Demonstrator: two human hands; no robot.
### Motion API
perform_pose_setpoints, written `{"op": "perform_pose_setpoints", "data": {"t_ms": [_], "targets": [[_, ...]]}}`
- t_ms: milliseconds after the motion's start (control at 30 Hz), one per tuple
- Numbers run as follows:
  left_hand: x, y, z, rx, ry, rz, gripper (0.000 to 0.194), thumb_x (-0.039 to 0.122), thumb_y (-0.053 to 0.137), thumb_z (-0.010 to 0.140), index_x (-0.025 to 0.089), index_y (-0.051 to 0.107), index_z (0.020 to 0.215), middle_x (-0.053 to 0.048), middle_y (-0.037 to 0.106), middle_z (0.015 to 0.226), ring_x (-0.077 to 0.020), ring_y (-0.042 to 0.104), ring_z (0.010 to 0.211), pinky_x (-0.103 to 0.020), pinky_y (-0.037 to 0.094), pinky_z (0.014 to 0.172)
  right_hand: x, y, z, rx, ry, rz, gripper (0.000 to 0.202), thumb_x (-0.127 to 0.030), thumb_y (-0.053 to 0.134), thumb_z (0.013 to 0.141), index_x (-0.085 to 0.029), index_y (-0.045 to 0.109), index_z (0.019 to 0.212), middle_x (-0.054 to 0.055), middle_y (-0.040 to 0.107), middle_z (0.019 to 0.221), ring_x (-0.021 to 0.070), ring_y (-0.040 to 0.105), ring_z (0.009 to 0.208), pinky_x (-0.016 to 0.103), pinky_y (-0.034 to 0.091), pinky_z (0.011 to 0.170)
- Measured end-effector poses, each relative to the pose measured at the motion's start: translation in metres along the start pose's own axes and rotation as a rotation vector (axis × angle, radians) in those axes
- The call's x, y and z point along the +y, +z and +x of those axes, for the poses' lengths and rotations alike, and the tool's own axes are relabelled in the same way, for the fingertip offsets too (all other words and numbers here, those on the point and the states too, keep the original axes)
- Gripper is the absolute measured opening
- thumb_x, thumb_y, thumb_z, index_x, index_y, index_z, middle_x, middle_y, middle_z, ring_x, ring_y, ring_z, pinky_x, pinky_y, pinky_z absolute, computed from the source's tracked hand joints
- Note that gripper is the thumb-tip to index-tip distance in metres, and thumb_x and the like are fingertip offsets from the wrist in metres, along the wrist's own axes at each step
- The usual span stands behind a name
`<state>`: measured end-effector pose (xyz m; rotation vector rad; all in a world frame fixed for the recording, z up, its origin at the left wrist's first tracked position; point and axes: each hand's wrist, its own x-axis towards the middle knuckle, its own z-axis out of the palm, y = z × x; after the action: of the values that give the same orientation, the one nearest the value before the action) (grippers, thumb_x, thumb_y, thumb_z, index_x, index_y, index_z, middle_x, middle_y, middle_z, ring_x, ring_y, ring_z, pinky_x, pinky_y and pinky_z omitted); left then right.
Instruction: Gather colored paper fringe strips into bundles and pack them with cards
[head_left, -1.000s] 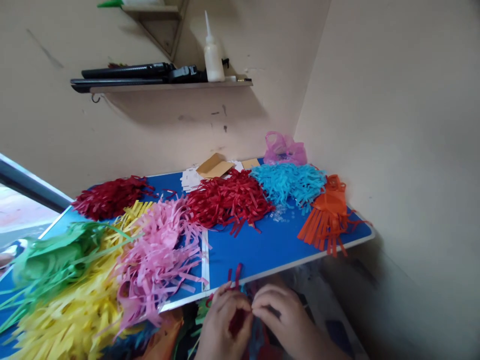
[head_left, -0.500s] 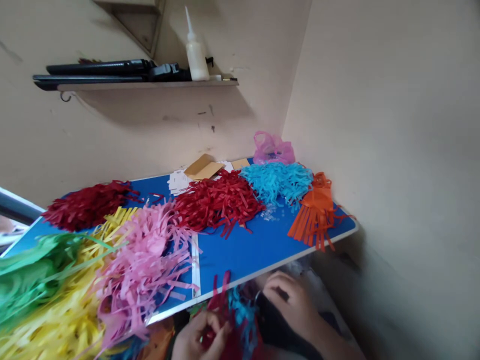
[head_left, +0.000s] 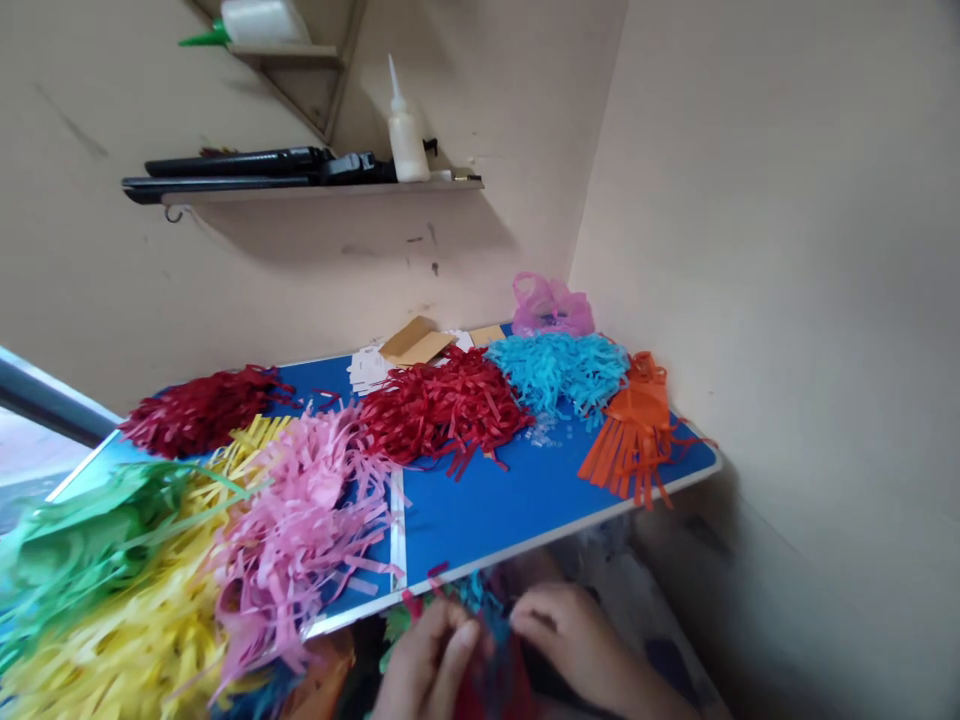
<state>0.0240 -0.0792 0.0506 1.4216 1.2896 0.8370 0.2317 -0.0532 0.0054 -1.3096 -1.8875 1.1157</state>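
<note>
Apparently, the work in hand is the fingering of thin red strips [head_left: 411, 602] at the bottom centre of the frame, just off the near edge of the blue table [head_left: 495, 510]. The person's left hand [head_left: 427, 660] looks closed on them, fingers curled toward the thumb. The right hand [head_left: 559, 625], lower right of centre, has its thumb and forefinger brought close together; whether anything is pinched there cannot be told. Blue strips [head_left: 484, 598] hang between the hands, partly blurred. As a judgement, the next move calls for a light, exact pinch by the right fingertips while the left steadies the strips. Their loose ends point toward the top of the frame, fanning slightly apart; the long axis seems to run roughly up and down, though the left hand hides most of it.
</note>
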Motion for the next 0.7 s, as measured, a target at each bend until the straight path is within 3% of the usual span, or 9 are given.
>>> {"op": "perform_pose_setpoints", "data": {"t_ms": [67,133,200,267,367,433,533,600,700], "targets": [[-0.004,0.017,0.009,-0.015,0.061,-0.007,0.039,0.058,0.051,0.088,0.021,0.060,0.082,-0.004,0.063,0.080,-0.0168,0.055,0.074,-0.026,0.045,0.074,-0.021,0.000,0.001,0.008,-0.095,-0.042,0.016,-0.018,0.059,0.081,-0.020,0.068,0.069,0.001,0.071,0.073,0.0158,0.063,0.069,0.023,0.043,0.065],[-0.014,0.027,0.017,-0.129,0.019,-0.058,0.041,0.060,0.048,0.089,0.021,0.054,0.078,-0.001,0.057,0.069,-0.0140,0.049,0.063,-0.023,0.042,0.062,-0.028,-0.006,0.000,0.011,-0.031,0.046,0.007,-0.020,0.063,0.078,-0.020,0.070,0.075,-0.001,0.067,0.064,0.0139,0.059,0.061,0.022,0.042,0.058],[-0.025,0.029,0.022,-0.176,-0.044,-0.092,0.044,0.062,0.047,0.088,0.021,0.048,0.072,0.004,0.047,0.058,-0.0112,0.040,0.054,-0.022,0.033,0.053,-0.021,-0.021,-0.003,-0.053,0.086,0.324,0.009,-0.030,0.069,0.075,-0.021,0.070,0.077,-0.004,0.060,0.050,0.0107,0.051,0.044,0.020,0.038,0.046],[-0.036,0.025,0.024,-0.097,-0.058,-0.117,0.048,0.064,0.048,0.087,0.021,0.045,0.067,0.006,0.041,0.056,-0.0099,0.034,0.052,-0.022,0.029,0.053,-0.007,-0.045,-0.008,-0.026,0.115,0.652,0.025,-0.046,0.071,0.075,-0.021,0.067,0.071,-0.005,0.054,0.042,0.0097,0.043,0.033,0.021,0.035,0.038],[-0.047,0.016,0.023,-0.002,-0.074,-0.186,0.049,0.065,0.048,0.086,0.020,0.044,0.067,0.007,0.038,0.058,-0.0089,0.030,0.051,-0.022,0.026,0.052,0.010,-0.086,-0.011,0.217,0.038,0.864,0.037,-0.063,0.068,0.073,-0.026,0.067,0.070,0.000,0.061,0.049,0.0141,0.052,0.038,0.029,0.045,0.043],[-0.051,0.012,0.021,-0.006,-0.096,-0.225,0.046,0.064,0.050,0.086,0.020,0.047,0.073,0.007,0.039,0.060,-0.0088,0.030,0.052,-0.022,0.025,0.052,0.013,-0.108,-0.007,0.406,-0.023,0.894,0.032,-0.061,0.076,0.066,-0.032,0.069,0.078,-0.001,0.065,0.059,0.0148,0.057,0.047,0.031,0.049,0.050],[-0.055,0.009,0.017,-0.013,-0.105,-0.222,0.041,0.060,0.048,0.089,0.020,0.048,0.079,0.006,0.040,0.065,-0.0093,0.031,0.055,-0.022,0.026,0.053,0.007,-0.126,0.007,0.662,-0.108,0.957,0.031,-0.048,0.088,0.058,-0.034,0.071,0.079,-0.004,0.064,0.061,0.0103,0.051,0.047,0.027,0.048,0.050],[-0.057,0.008,0.015,-0.003,-0.078,-0.176,0.039,0.058,0.047,0.090,0.020,0.048,0.080,0.006,0.041,0.066,-0.0097,0.032,0.057,-0.022,0.027,0.054,-0.001,-0.133,0.016,0.633,-0.093,0.968,0.026,-0.045,0.087,0.061,-0.027,0.070,0.072,-0.004,0.056,0.056,0.0083,0.047,0.046,0.024,0.046,0.048],[-0.061,0.010,0.012,0.039,-0.028,-0.096,0.038,0.055,0.050,0.090,0.019,0.049,0.077,0.005,0.043,0.067,-0.0110,0.035,0.061,-0.023,0.031,0.057,-0.013,-0.149,0.022,0.542,-0.062,0.987,0.027,-0.048,0.081,0.068,-0.024,0.067,0.068,-0.001,0.056,0.066,0.0126,0.056,0.061,0.029,0.054,0.057]]}}
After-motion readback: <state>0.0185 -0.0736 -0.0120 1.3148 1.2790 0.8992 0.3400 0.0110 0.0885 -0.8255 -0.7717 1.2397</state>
